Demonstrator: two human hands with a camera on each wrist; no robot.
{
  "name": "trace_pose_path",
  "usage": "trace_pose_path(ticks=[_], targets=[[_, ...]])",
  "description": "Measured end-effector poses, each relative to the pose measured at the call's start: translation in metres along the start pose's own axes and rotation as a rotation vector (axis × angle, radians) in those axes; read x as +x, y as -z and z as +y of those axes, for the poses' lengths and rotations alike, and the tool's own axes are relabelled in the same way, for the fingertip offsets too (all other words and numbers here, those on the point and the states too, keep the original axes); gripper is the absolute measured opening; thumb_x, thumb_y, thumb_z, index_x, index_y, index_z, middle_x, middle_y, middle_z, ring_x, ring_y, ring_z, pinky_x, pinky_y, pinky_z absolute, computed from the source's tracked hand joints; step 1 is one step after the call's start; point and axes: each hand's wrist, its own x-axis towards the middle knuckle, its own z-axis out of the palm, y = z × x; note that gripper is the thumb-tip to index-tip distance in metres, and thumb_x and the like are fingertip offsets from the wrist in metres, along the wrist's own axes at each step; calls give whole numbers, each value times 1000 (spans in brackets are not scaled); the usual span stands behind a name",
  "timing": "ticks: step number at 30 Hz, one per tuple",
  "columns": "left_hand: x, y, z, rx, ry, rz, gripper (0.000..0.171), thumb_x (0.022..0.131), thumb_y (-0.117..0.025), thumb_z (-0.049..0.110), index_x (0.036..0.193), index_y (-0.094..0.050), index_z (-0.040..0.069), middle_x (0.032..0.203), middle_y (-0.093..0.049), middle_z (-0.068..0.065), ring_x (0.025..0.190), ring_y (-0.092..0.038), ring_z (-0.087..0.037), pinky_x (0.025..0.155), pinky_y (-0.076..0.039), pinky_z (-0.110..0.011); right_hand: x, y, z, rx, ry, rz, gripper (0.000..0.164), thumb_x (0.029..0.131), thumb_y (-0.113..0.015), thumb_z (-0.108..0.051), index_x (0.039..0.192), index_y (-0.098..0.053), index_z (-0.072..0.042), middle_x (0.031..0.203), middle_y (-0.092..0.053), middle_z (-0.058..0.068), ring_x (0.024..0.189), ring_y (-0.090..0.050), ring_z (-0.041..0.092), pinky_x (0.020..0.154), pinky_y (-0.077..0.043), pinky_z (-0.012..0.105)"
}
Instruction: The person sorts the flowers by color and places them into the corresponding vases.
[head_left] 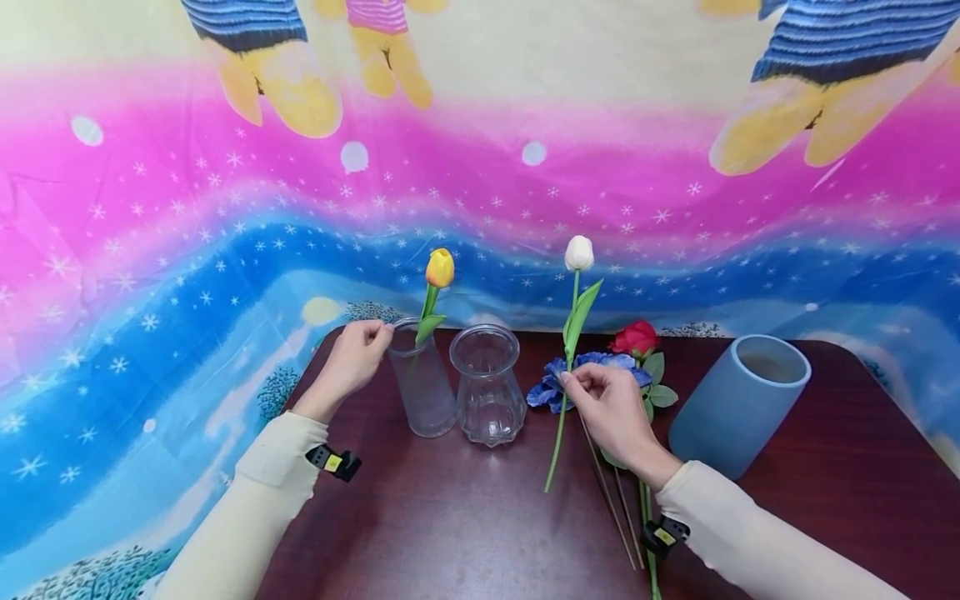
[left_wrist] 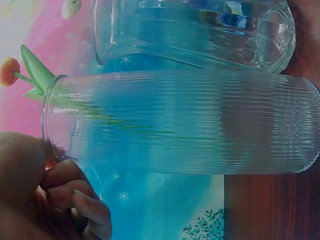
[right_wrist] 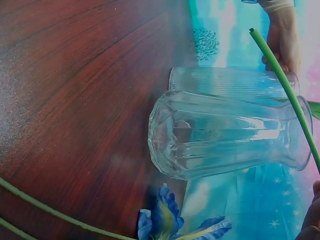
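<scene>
My left hand pinches the rim of a ribbed clear glass vase; the left wrist view shows thumb and fingers at that rim. A yellow-orange tulip stands in this vase, its stem blurred behind the ribbed glass. Beside it, to the right, is a second clear glass vase with a flared neck. In my right hand a white tulip is pinched by its green stem, held upright above the table. The stem's lower end hangs free, in front of the flared vase in the right wrist view.
Blue flowers and a red rose lie on the dark wooden table behind and beneath my right hand, stems toward me. A blue-grey vase stands at the right. A printed cloth hangs behind the table.
</scene>
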Motion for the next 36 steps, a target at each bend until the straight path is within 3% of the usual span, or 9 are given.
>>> trace_pose_path(ticks=[22, 36], targets=[[-1, 0, 2, -7, -16, 13, 45, 107, -47, 26, 66, -37, 14, 59, -35, 1, 52, -35, -19, 54, -32, -30, 1, -2, -19, 141, 140, 192, 13, 96, -68, -10, 85, -74, -7, 59, -52, -3, 49, -44, 5, 48, -38, 22], [0, 0, 0, -4, -8, 5, 44, 107, -47, 26, 66, -37, 14, 60, -34, 1, 53, -35, -19, 54, -32, -30, 3, -4, -32, 210, 206, 251, 12, 97, -66, -7, 89, -74, -2, 58, -49, -7, 49, -42, 7, 48, -37, 24]])
